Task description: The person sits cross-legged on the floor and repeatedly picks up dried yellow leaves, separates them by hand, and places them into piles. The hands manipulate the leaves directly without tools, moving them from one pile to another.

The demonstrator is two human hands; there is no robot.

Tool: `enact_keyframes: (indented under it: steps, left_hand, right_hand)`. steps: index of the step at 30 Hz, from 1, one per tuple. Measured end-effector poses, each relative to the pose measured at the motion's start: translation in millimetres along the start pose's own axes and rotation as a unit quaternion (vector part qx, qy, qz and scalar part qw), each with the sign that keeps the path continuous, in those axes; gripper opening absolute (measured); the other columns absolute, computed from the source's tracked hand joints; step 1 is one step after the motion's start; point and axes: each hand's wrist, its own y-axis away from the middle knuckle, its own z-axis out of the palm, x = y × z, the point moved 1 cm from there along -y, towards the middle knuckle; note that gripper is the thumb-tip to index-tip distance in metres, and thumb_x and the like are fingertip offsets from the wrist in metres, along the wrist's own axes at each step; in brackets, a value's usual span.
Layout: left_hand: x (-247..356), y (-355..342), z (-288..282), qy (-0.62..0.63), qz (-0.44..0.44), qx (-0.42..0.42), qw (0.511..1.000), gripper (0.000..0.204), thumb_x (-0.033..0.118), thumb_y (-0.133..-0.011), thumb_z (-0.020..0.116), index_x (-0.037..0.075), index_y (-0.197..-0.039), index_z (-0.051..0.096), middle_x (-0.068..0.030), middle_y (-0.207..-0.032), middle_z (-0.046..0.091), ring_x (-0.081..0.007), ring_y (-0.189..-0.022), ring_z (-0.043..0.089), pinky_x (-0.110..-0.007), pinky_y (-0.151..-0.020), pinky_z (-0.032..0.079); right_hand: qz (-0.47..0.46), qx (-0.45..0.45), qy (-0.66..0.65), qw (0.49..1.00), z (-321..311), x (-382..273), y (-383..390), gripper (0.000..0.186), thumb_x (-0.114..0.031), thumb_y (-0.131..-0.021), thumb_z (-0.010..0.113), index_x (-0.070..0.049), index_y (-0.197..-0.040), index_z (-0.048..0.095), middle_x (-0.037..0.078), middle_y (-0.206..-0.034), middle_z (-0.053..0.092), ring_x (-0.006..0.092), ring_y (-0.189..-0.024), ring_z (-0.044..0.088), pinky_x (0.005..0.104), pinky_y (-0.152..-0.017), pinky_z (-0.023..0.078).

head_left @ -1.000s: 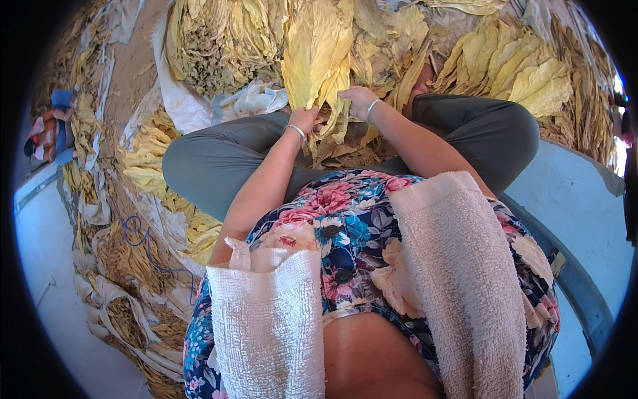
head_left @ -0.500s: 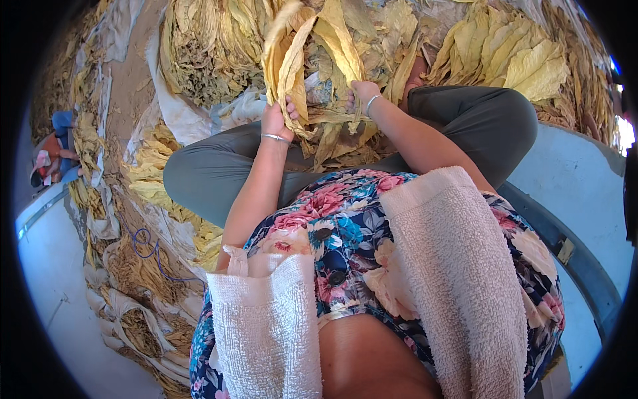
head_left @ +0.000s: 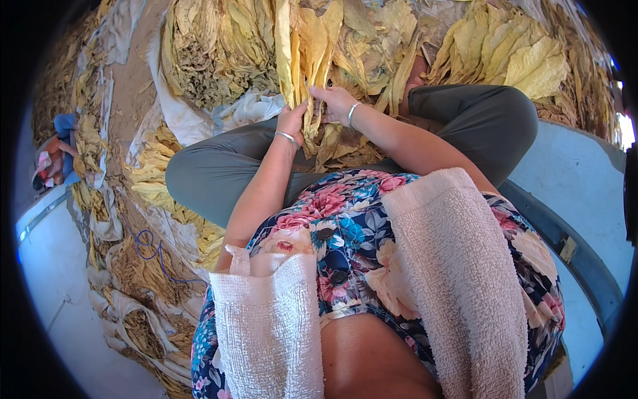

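Note:
Long yellow dried tobacco leaves (head_left: 306, 50) hang together in front of me, their stem ends down toward my lap. My left hand (head_left: 291, 124) is closed round the stem ends from the left side. Against the same bunch, on the right, my right hand (head_left: 337, 105) pinches near the stems, its thumb along the leaves; some of its fingers are hidden. Loose leaf pieces (head_left: 335, 147) lie below the hands, between my crossed legs.
Heaped leaves (head_left: 216, 50) lie at the far left, and a fanned yellow pile (head_left: 502, 53) at the far right. White sheeting (head_left: 176, 113) and a blue cord (head_left: 156, 256) are on the left. Another person (head_left: 56, 156) sits at the far left edge.
My right hand has moved left, bringing its leaf against those in my left hand. The separate leaves now hang as one bunch. My left hand has shifted slightly right.

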Motion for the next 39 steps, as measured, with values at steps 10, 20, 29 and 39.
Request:
enact_keyframes:
  steps: [10,20,29,39]
  left_hand:
    - [39.9,16.5,11.3,-0.003,0.191,0.047,0.98,0.011,0.014,-0.085,0.048,0.006,-0.085,0.041,-0.0012,-0.066,0.047,-0.0069,-0.044,0.037,-0.021,-0.037,0.028]
    - [-23.7,-2.4,3.0,-0.185,-0.163,-0.04,0.968,0.018,0.022,-0.083,0.05,0.006,-0.075,0.046,-0.0028,-0.055,0.045,-0.0113,-0.037,0.038,-0.026,-0.031,0.029]
    - [-4.5,9.5,5.8,-0.101,-0.022,0.08,0.991,0.018,0.024,-0.084,0.049,0.01,-0.08,0.04,-0.0002,-0.059,0.043,-0.0087,-0.038,0.034,-0.025,-0.033,0.027]
    - [20.2,-7.4,-5.4,0.034,0.098,0.07,0.992,0.023,0.025,-0.085,0.047,0.014,-0.067,0.04,0.0054,-0.051,0.034,-0.0065,-0.038,0.03,-0.022,-0.032,0.024]
  right_hand:
    - [0.03,0.132,-0.138,0.981,-42.1,33.8,-26.5,0.02,-0.003,-0.08,0.039,0.002,-0.099,0.043,0.013,-0.071,0.052,0.0196,-0.049,0.046,0.0366,-0.049,0.043]
    - [0.043,0.099,-0.126,0.986,-35.3,52.4,-30.2,0.011,-0.011,-0.081,0.043,-0.002,-0.085,0.042,0.01,-0.065,0.048,0.0169,-0.044,0.04,0.0343,-0.046,0.036]
    - [-0.015,0.172,-0.116,0.978,-19.7,28.9,-8.4,0.017,-0.02,-0.085,0.042,-0.003,-0.086,0.045,0.007,-0.061,0.046,0.0156,-0.044,0.038,0.032,-0.044,0.035]
    - [-0.296,0.045,-0.183,0.936,-10.6,-117.6,110.0,0.018,-0.023,-0.084,0.051,-0.013,-0.074,0.039,-0.004,-0.054,0.034,0.0093,-0.044,0.035,0.0248,-0.04,0.03]
